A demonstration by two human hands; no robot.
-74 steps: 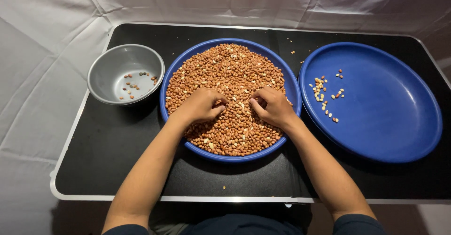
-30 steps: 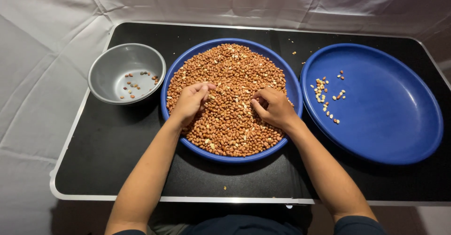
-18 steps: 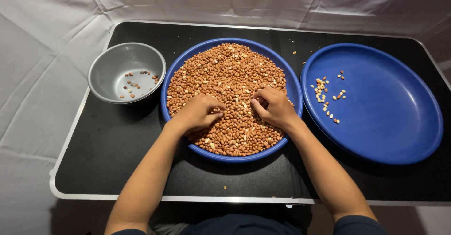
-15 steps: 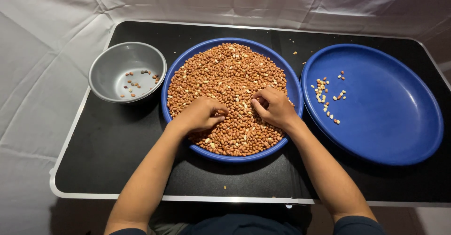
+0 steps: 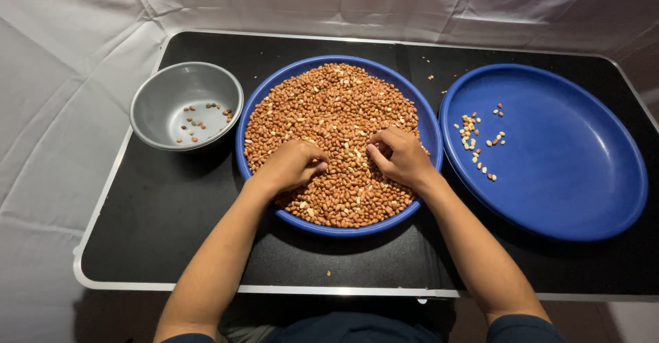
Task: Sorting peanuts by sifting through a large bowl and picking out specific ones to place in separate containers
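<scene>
A black table [image 5: 171, 219] with a pale metal edge stands against white draped cloth [image 5: 62, 110]. At the table's right lies a large blue plate [image 5: 583, 178], nearly bare, with a small scatter of pale skinless peanuts [image 5: 477, 140] on its left part. In the middle sits a blue dish [image 5: 431, 127] heaped with reddish-brown peanuts [image 5: 333, 110]; it lies just beside the large plate. To the left stands a smaller grey metal bowl [image 5: 165, 96] with a few dark peanuts [image 5: 199, 120] in its bottom.

A person's two bare forearms reach up from the lower edge into the middle dish. The left hand [image 5: 292, 166] rests on the peanuts, its fingers curled in toward the thumb; whether it pinches a nut cannot be told. The right hand [image 5: 401, 158] rests on the heap just beside it, fingers bent and fingertips pressed into the peanuts; any nut in it is hidden. A few crumbs lie on the table.
</scene>
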